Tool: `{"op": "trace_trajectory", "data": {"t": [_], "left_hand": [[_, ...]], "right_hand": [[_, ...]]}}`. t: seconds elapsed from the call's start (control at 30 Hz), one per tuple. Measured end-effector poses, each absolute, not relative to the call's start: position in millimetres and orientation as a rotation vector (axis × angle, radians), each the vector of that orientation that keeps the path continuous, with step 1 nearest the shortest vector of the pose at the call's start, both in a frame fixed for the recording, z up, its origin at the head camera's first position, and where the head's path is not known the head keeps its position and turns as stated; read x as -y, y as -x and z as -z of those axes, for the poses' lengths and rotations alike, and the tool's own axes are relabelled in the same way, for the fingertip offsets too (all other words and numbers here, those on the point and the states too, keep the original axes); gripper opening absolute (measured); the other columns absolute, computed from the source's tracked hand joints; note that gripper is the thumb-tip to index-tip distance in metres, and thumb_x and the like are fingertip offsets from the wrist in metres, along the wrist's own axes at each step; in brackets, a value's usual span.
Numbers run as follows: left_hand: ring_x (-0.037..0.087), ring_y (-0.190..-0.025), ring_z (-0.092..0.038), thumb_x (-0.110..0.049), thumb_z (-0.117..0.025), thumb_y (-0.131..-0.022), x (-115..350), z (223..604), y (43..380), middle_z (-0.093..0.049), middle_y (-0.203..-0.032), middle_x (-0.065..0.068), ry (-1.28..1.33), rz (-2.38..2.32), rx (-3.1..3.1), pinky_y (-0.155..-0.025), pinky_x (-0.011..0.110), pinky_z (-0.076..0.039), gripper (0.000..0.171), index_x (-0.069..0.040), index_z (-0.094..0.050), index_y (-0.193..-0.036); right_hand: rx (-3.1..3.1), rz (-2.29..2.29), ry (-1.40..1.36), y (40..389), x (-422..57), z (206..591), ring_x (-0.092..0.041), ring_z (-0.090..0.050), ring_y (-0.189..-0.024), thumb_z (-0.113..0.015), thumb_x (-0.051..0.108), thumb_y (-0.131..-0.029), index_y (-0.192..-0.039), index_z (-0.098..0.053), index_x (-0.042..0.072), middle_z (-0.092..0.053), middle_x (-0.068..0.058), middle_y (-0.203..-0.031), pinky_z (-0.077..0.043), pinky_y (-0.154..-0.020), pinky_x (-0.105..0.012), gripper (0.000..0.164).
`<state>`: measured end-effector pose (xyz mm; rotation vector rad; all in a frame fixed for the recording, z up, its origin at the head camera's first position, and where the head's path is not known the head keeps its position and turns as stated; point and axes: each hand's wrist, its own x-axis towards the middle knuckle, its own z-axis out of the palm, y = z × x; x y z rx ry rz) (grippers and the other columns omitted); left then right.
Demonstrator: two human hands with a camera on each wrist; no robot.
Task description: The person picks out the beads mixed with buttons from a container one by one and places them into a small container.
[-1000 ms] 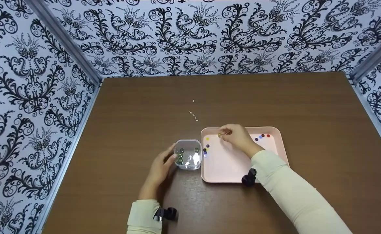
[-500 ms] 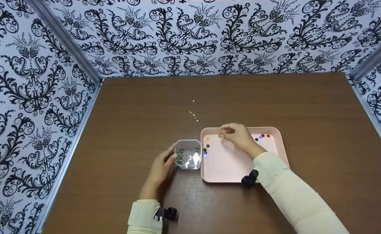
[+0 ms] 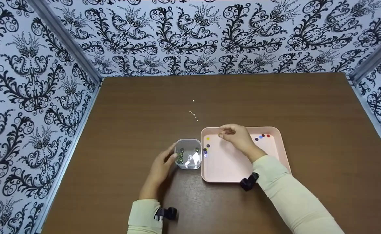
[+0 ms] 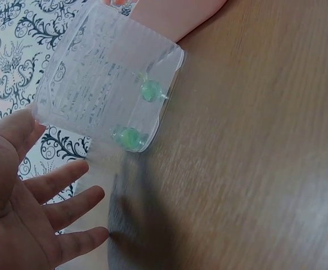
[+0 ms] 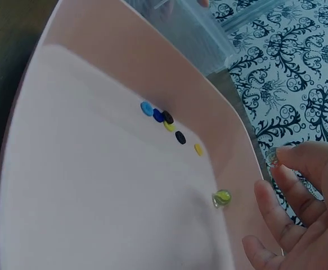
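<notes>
My left hand [image 3: 160, 165] holds a clear plastic container [image 3: 188, 141] at its left rim, the thumb over the wall and the other fingers spread outside in the left wrist view. Several green glass marbles [image 3: 180, 158] lie in it. Over the far left part of a pink tray [image 3: 229, 165], my right hand [image 3: 239, 138] pinches a clear glass marble [image 5: 272, 156] between thumb and index finger. Another marble, yellow-green inside [image 5: 223, 197], rests in the tray against its wall, below the right hand's fingers.
Small flat discs lie along the tray's left side, among them a light blue disc [image 5: 147, 108] and a yellow disc [image 5: 198, 149]. More discs, including a red disc [image 3: 268, 136], sit at the far right corner. Patterned walls [image 3: 190, 39] border the brown table [image 3: 138, 107].
The right hand shifts only slightly over the tray, its fingers still pinched together, and the yellowish marble at its fingertips shows less in the head view. The left hand and container stay put.
</notes>
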<state>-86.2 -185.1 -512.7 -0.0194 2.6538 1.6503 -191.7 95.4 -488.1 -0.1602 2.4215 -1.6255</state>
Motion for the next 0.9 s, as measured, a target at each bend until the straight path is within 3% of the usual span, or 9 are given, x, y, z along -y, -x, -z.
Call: {"op": "trace_trajectory", "data": {"t": [0.3, 0.63, 0.9], "left_hand": [[0.041, -0.127, -0.046, -0.022, -0.055, -0.098, 186, 513, 86, -0.053, -0.135, 0.025, -0.012, -1.642, -2.657, -0.109, 0.055, -0.033, 0.044, -0.004, -0.052, -0.138], [0.039, -0.132, -0.042, -0.022, -0.055, -0.099, 186, 511, 86, -0.050, -0.141, 0.021, 0.002, -1.643, -2.648, -0.112, 0.053, -0.030, 0.043, -0.008, -0.052, -0.139], [0.040, -0.132, -0.043, -0.021, -0.055, -0.098, 185, 510, 86, -0.050, -0.140, 0.021, 0.015, -1.619, -2.662, -0.111, 0.054, -0.030, 0.043, -0.007, -0.052, -0.139]], "right_hand": [[-2.392, 1.696, 0.101, 187, -92, 484, -0.015, -0.063, -0.087, -0.073, 0.005, -0.082, -0.112, -0.067, -0.004, -0.072, -0.008, -0.093, -0.052, -0.077, -0.019, 0.031], [-2.339, 1.745, 0.019, 184, -93, 483, -0.021, -0.063, -0.096, -0.073, 0.007, -0.084, -0.115, -0.065, -0.004, -0.070, -0.012, -0.101, -0.052, -0.079, -0.020, 0.034], [-2.284, 1.802, -0.012, 181, -89, 477, -0.011, -0.061, -0.087, -0.072, 0.004, -0.083, -0.116, -0.064, -0.006, -0.069, -0.003, -0.092, -0.052, -0.076, -0.017, 0.035]]}}
